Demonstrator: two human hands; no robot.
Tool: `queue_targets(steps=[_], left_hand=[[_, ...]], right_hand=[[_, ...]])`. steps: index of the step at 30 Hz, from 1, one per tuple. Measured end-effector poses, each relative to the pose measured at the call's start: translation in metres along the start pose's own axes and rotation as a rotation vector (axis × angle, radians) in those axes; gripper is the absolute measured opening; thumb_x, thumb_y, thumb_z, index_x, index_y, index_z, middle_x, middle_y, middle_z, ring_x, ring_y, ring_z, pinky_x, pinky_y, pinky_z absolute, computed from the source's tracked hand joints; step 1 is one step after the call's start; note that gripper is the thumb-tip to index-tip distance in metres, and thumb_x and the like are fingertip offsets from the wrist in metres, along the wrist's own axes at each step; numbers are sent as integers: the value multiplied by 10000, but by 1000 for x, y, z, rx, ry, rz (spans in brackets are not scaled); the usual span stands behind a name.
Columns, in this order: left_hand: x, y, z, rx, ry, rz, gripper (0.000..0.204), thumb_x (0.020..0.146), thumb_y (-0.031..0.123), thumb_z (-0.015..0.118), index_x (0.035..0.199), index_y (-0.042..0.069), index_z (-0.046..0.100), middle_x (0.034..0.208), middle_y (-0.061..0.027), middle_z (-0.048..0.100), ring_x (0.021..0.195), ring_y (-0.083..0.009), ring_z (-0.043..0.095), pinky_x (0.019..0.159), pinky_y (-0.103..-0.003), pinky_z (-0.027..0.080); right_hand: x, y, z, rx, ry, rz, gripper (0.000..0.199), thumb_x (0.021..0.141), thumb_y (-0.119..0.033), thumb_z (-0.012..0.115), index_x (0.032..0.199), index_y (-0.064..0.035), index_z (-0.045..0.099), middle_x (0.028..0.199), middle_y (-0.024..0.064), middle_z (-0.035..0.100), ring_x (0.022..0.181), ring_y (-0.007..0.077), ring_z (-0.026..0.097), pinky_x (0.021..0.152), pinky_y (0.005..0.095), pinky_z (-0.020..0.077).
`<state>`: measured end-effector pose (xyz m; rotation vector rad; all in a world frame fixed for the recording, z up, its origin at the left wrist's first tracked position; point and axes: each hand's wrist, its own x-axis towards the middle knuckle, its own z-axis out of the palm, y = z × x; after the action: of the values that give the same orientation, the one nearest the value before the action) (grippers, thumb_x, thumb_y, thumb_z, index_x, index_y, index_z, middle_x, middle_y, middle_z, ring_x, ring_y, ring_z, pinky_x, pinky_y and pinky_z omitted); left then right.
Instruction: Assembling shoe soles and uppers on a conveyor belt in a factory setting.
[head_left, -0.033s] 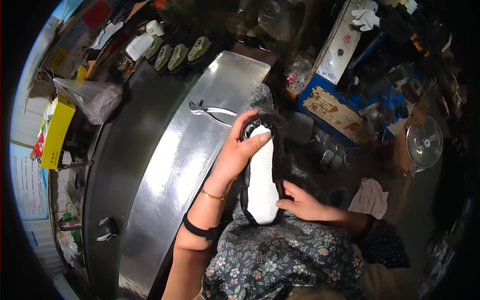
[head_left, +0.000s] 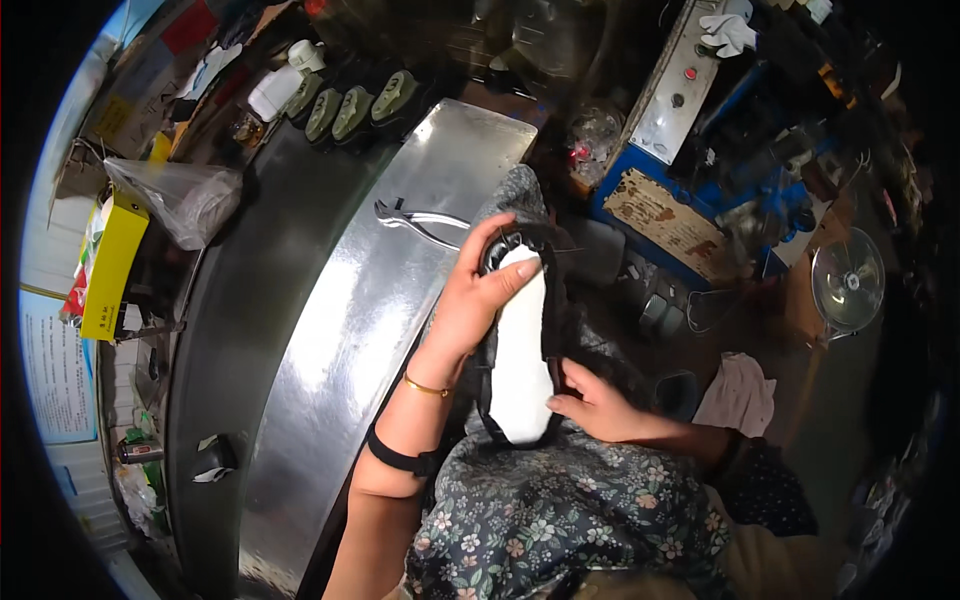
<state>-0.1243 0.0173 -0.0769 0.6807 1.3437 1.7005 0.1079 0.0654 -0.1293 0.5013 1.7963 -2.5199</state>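
A black shoe upper point(head_left: 552, 345) lies sole side up over my lap, with a long white insole point(head_left: 517, 385) filling its underside. Gathered black material shows at its far end. My left hand point(head_left: 478, 290) is closed round that far end, its thumb pressing on the white insole. At the near right side my right hand point(head_left: 600, 405) grips the black edge, thumb by the insole's rim; part of its fingers is hidden. Beyond my left hand, a pair of metal pliers point(head_left: 425, 222) rests on the shiny metal bench top point(head_left: 335, 300).
Left of the metal top runs a dark belt point(head_left: 225, 350) with several green-black shoes point(head_left: 352, 112) at its far end and a small black-and-white piece point(head_left: 212, 458) nearer. A yellow box point(head_left: 118, 265) stands at left. Right are a blue machine point(head_left: 665, 225), a fan point(head_left: 848, 280) and a pink cloth point(head_left: 737, 393).
The shoe upper has shifted slightly left and tilted a little, showing more black edge around the near end of the insole. Both hands keep their hold.
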Motion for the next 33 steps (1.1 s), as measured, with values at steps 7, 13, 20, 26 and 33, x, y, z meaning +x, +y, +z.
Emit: queue_targets(steps=[7, 13, 20, 26, 33], left_hand=[[-4, -2, 37, 640, 74, 312, 652, 768, 195, 819, 1319, 28, 514, 1249, -131, 585, 1186, -243, 551, 998, -362, 448], [-22, 37, 66, 227, -826, 435, 672, 878, 418, 711, 1406, 58, 503, 1486, -209, 410, 1380, -373, 382, 1131, -459, 299], [49, -48, -103, 442, 338, 2, 321, 901, 194, 701, 1172, 30, 650, 1070, -129, 707, 1001, -201, 673, 874, -318, 518], [113, -74, -157, 428, 357, -58, 342, 899, 246, 710, 1150, 21, 653, 981, -72, 705, 873, -122, 641, 787, -281, 521], [199, -68, -142, 729, 151, -50, 390, 861, 324, 695, 1158, 73, 670, 904, -140, 695, 798, -271, 677, 733, -338, 535]], right_hand=[[20, 6, -98, 323, -68, 205, 582, 1001, -451, 532, 1418, -65, 409, 1097, 63, 628, 1056, 188, 623, 914, 362, 532], [-20, -164, -110, 28, -146, 270, 798, 877, -410, 580, 1505, 3, 311, 1440, 165, 488, 1301, 253, 501, 1139, 383, 327], [-122, -53, -128, 293, 466, 190, 808, 805, -413, 587, 1453, 24, 381, 1386, 218, 527, 1243, 316, 556, 1039, 486, 456], [-45, -65, -114, 344, 470, 82, 809, 812, -431, 596, 1459, 2, 375, 1414, 218, 499, 1251, 335, 542, 992, 564, 466], [240, -171, -185, 613, 14, -54, 747, 835, -467, 578, 1416, -20, 434, 1360, 191, 553, 1187, 409, 563, 855, 695, 489]])
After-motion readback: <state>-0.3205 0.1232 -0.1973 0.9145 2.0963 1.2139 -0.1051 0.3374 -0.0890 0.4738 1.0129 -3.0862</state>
